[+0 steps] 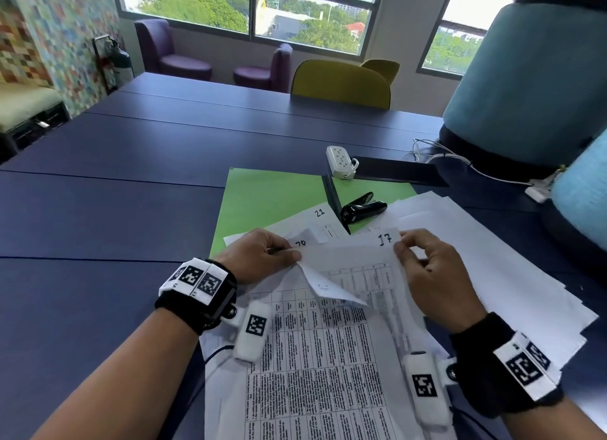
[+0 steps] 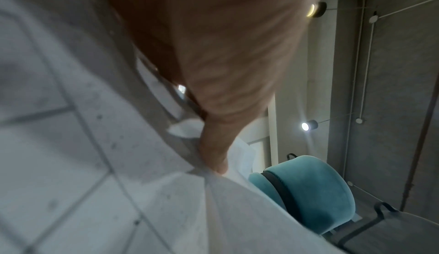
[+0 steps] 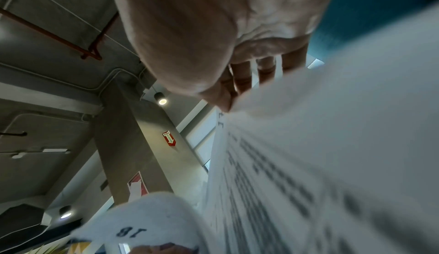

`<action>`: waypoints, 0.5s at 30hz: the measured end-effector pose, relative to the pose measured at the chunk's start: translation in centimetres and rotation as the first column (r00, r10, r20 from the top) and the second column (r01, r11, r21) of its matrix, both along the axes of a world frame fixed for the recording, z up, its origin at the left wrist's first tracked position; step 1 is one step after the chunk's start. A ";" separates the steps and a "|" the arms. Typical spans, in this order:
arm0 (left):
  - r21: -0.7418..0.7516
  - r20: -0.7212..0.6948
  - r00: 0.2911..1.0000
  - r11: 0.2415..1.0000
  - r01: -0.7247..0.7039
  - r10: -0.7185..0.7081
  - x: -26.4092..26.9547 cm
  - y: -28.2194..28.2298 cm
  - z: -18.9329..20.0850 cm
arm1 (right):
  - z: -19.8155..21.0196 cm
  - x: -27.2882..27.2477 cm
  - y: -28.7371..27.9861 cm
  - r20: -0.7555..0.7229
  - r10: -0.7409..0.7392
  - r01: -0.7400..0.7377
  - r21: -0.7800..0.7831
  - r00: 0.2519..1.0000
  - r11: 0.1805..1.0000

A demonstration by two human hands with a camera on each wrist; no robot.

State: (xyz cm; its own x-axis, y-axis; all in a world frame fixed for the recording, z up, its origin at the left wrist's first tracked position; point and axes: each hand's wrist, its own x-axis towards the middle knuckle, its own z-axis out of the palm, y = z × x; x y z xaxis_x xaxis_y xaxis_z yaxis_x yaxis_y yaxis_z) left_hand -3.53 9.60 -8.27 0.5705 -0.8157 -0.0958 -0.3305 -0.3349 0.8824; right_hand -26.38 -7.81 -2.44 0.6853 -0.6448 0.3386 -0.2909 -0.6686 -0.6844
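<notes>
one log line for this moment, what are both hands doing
left hand: pinches sheet 17, left top corner | right hand: pinches its right top corner | sheet: held above paper pile | stapler: beyond pile, untouched

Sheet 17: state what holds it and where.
Both hands pinch sheet 17 at its top edge: right hand by the number, left hand at the opposite corner.

I see the sheet (image 1: pixel 358 259) marked 17, white with a faint printed table, lifted at its top edge over the stack (image 1: pixel 322 357) of table pages on the counter (image 1: pixel 131 209).
</notes>
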 end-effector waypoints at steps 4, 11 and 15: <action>-0.010 -0.004 1.000 1.000 -0.003 0.003 -0.1 0.0 0.0 | 1.0 -0.8 -0.2 0.072 -0.103 0.100 0.043 0.992 0.994; 0.017 0.104 0.994 1.000 -0.021 0.019 -0.5 0.1 0.4 | 0.9 -2.8 -1.7 0.027 -0.187 0.172 0.283 0.982 0.944; 0.014 0.097 0.995 0.999 -0.039 0.037 -0.5 0.1 0.3 | 0.6 -4.6 -2.4 -0.442 0.113 0.034 0.312 0.890 0.950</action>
State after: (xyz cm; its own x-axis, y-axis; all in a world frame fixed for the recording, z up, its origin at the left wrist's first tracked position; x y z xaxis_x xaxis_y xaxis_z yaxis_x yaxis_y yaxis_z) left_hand -4.02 9.72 -7.92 0.6083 -0.7920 -0.0516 -0.4005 -0.3624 0.8416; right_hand -30.93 -10.18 -1.85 0.7417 -0.6339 -0.2192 -0.5932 -0.4676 -0.6553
